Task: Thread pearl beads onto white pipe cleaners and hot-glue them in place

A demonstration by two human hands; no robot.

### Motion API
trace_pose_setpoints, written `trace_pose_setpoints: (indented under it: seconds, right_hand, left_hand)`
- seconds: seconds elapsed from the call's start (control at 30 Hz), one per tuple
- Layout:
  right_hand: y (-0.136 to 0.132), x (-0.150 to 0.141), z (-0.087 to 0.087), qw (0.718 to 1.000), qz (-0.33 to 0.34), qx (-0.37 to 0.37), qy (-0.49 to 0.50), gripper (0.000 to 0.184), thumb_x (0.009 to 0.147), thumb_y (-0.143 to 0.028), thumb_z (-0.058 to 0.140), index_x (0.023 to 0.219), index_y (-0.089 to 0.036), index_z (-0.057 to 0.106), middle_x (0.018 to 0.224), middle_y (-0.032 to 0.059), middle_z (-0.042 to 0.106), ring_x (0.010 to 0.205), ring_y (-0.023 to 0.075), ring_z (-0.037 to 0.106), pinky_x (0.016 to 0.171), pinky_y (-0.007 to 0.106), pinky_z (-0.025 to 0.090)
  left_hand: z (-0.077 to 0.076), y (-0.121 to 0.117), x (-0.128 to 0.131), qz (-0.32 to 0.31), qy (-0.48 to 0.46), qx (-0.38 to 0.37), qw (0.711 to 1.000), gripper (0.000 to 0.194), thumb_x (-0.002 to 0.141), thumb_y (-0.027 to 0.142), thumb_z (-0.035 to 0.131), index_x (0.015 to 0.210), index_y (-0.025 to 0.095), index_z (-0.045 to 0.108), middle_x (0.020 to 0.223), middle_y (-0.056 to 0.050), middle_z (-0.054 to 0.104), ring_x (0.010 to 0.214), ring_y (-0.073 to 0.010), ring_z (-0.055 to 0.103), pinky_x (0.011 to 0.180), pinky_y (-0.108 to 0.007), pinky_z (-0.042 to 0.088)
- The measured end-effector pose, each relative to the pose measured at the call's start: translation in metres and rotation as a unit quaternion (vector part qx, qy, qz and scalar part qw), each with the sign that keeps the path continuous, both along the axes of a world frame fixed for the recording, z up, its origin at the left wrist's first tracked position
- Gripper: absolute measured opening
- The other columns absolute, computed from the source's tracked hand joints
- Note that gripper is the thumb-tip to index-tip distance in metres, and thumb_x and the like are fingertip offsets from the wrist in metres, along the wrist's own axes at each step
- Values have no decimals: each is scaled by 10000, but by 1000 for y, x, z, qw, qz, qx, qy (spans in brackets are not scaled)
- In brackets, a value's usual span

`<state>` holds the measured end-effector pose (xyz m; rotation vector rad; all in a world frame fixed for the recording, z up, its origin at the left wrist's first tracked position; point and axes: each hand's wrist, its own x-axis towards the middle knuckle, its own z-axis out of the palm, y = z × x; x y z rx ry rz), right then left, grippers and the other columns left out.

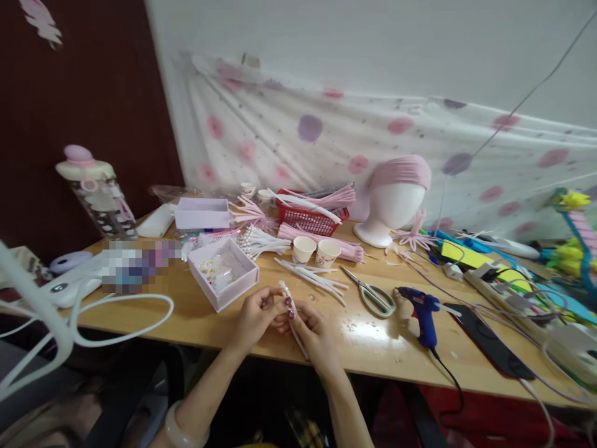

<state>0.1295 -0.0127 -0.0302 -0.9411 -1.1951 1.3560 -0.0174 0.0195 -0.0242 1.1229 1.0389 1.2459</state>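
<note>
I have both hands at the dial's centre, over the near edge of the pale wooden desk (181, 320). The left hand (258, 316) is curled in, thumb and fingertips pinched on one slim white fuzzy stem (300, 343); the right hand (311, 330) closes on it just below. The stem's free end points to five o'clock; round pearly white beads (285, 290) sit by its upper tip, too small and blurred for me to count surely. If a pinch loosens, I judge beads could slip off and roll over the edge.

At ten o'clock stands one open square white card box (236, 291) of small packets; a left-forearm sweep could spill it. At one o'clock, two small patterned paper cups (304, 251) stand side by side, easily tipped by a careless reach. Just short of three o'clock lies one pair of pale-handled metal scissors (377, 301), and beyond it one blue plastic glue gun (423, 308); a snag on its black cord (453, 376) could drag it off.

Farther out, I count one red plastic basket (305, 222) at twelve and one white mannequin head (389, 208) between one and two.
</note>
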Motion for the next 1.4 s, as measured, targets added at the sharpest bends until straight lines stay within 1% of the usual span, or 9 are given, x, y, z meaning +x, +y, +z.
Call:
trace_pose_setpoints:
  seconds: [0.23, 0.4, 0.53, 0.67, 0.8, 0.93, 1.1, 1.27, 1.4]
  right_hand:
    - [0, -1, -1, 999, 20, -2, -35, 536, 790, -702, 729, 842, -170, 688, 715, 59, 764, 477, 128, 638, 499, 230, 472]
    - [-4, 1, 2, 999, 19, 2, -48, 562, 789, -724, 712, 869, -170, 668, 651, 14, 689, 457, 104, 554, 469, 214, 418]
    - [-8, 2, 7, 998, 6, 11, -60, 525, 861, -681, 672, 919, -160, 669, 656, -12, 621, 507, 101, 502, 523, 230, 411]
    - [-10, 4, 6, 997, -4, 0, -81, 549, 888, -691, 630, 913, -145, 679, 604, -48, 517, 524, 101, 444, 533, 228, 372]
    - [-12, 6, -7, 994, -34, -43, -93, 567, 923, -697, 568, 965, -142, 683, 561, -78, 428, 475, 94, 397, 467, 210, 330]
    - [-17, 7, -19, 991, -109, -38, -64, 467, 984, -606, 551, 1121, -180, 686, 579, -63, 491, 477, 112, 495, 478, 215, 416]
    - [-20, 4, -18, 975, -214, -49, -24, 352, 1000, -532, 583, 1170, -247, 700, 606, -48, 561, 501, 117, 568, 512, 214, 473]
    - [-22, 6, -11, 969, -233, -83, -12, 352, 957, -543, 648, 1092, -230, 737, 546, -48, 551, 482, 124, 544, 490, 217, 474]
    - [-28, 6, 0, 964, -248, -95, -23, 369, 952, -563, 642, 1167, -273, 723, 684, -3, 674, 583, 157, 603, 623, 276, 553]
  left_hand:
    - [5, -2, 3, -72, -27, -30, 997, 396, 620, 449, 882, 797, 112, 776, 658, -15, 646, 590, -111, 509, 559, -220, 407]
    - [8, -1, 4, -91, -48, -67, 992, 502, 656, 604, 819, 768, 133, 685, 523, 65, 483, 432, -51, 327, 407, -185, 227]
    - [16, -4, 5, -95, -79, -96, 988, 546, 625, 652, 814, 766, 183, 571, 501, 129, 352, 411, -36, 232, 392, -166, 181]
    - [19, -8, 9, -53, -128, -111, 984, 580, 628, 672, 808, 767, 208, 490, 542, 138, 338, 433, -27, 204, 403, -147, 183]
    - [17, -8, 12, 12, -168, -126, 978, 649, 569, 697, 842, 759, 217, 449, 547, 147, 318, 435, -21, 200, 404, -142, 184]
    - [16, -10, 18, 73, -188, -142, 969, 656, 590, 696, 844, 740, 219, 419, 553, 144, 307, 443, -20, 209, 413, -138, 211]
    - [18, -15, 32, 141, -214, -164, 953, 661, 579, 647, 883, 693, 224, 389, 530, 137, 309, 431, -27, 244, 398, -148, 240]
    - [20, -13, 28, 143, -188, -181, 955, 630, 575, 631, 897, 688, 211, 441, 546, 125, 326, 436, -29, 265, 399, -149, 261]
    - [20, -9, 21, 157, -172, -218, 948, 628, 521, 634, 917, 738, 212, 505, 538, 132, 299, 439, -31, 258, 398, -142, 256]
